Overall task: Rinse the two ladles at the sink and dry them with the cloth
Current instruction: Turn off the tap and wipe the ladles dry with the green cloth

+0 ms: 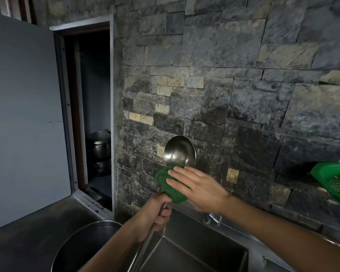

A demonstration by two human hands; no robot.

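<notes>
To dry this ladle well, the cloth should probably travel right round the bowl and down the handle while the other hand turns the ladle, so no wet patch is missed. The ladle stands upright above the sink, bowl uppermost against the stone wall. The left hand reaches up from below, fingers clamped round the handle. The right hand comes across from the right, fingers straight and together, pressing the green cloth flat against the neck just under the bowl (the second ladle is not visible).
</notes>
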